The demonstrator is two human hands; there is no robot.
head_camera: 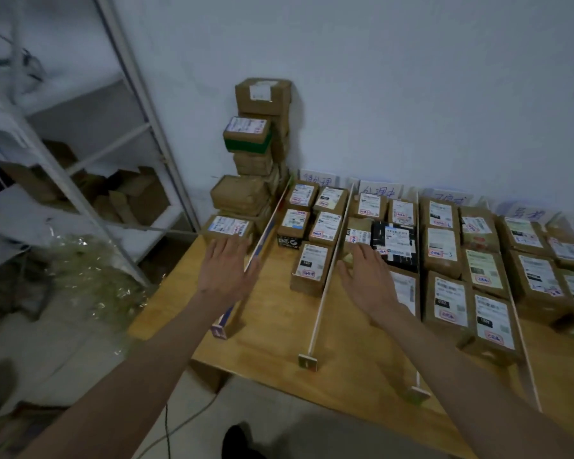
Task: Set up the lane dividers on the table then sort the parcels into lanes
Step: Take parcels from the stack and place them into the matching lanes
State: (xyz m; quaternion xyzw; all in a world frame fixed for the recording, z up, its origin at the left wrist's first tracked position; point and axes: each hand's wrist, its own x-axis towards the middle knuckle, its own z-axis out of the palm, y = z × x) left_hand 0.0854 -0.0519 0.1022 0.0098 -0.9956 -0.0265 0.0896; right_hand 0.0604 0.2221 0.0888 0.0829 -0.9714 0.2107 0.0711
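Already the thin white lane dividers (330, 256) stand upright on the light wooden table (272, 342), running from its near edge back toward the white wall, with handwritten paper lane signs (380, 190) propped at their far ends; so the setting-up looks done. Most of the brown cardboard parcels with white shipping labels (448, 293) lie in rows inside the lanes: a handful in the leftmost lane, more in the lanes to the right, some cut off by the picture's edge. What remains, as far as I can judge, is the unsorted stack of brown parcels (259, 134) piled against the wall at the table's far left corner, outside the first divider.

Both hands reach forward, palms down. The left hand (227, 270) has its fingers straight and lightly spread, fingertips at or on a labelled brown parcel at the foot of the stack (229, 228); whether they touch it I cannot tell. The right hand (367, 279) hangs over the second lane with fingers straight and slightly apart, holding nothing, near a small brown parcel (358, 235) beside a black parcel (395, 243).

The sorting seems well past halfway, with the stack left to clear
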